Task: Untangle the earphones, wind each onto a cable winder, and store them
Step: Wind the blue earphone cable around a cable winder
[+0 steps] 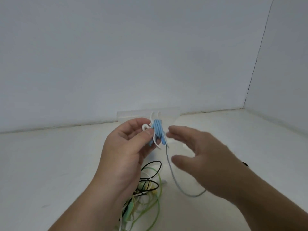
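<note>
Left hand (pixel 123 147) fingers pinching blue-wound cable winder (pixel 157 130), long axis upright; right hand (pixel 208 157) fingers outstretched.

The white tabletop (pixel 50 164) ran back to a pale wall and met a second wall at the right. A tangle of earphone cables (pixel 150 194), black, green, white and yellowish strands looped over one another, lay on it at the near edge. Beyond the tangle, against the back wall, stood a clear plastic box (pixel 133 114). Just right of the tangle lay a small white piece (pixel 165 181), too blurred to identify.
</note>
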`<state>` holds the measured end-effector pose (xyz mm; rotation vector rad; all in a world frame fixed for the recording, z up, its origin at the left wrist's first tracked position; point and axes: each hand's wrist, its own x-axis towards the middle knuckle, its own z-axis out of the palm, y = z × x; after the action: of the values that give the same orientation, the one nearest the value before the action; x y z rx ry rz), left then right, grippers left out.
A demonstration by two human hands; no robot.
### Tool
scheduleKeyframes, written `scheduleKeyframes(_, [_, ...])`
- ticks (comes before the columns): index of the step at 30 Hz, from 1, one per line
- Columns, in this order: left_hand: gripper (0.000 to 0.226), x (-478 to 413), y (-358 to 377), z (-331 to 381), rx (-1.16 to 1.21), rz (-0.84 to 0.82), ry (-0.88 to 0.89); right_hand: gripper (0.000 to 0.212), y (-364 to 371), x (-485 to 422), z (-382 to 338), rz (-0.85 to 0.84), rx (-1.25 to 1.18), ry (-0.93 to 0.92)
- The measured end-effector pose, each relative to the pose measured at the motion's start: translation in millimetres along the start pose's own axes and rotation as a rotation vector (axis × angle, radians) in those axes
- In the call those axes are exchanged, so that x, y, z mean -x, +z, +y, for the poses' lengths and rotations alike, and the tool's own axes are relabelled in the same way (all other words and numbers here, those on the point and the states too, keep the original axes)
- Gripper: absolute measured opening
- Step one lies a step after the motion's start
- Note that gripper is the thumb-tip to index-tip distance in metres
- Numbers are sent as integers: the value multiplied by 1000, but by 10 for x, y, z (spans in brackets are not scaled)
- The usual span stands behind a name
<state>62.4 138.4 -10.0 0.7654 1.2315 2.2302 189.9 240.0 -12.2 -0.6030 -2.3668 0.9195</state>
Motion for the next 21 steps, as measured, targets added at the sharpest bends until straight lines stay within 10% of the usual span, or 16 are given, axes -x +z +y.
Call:
scheduleKeyframes(4, [26,16,11,15,36,-44,7,11,32,14,-87,-173,-237,75])
scheduleKeyframes(21, [25,37,-55,-33,-498,-33,163,31,-53,14,-140,-39,-328,168])
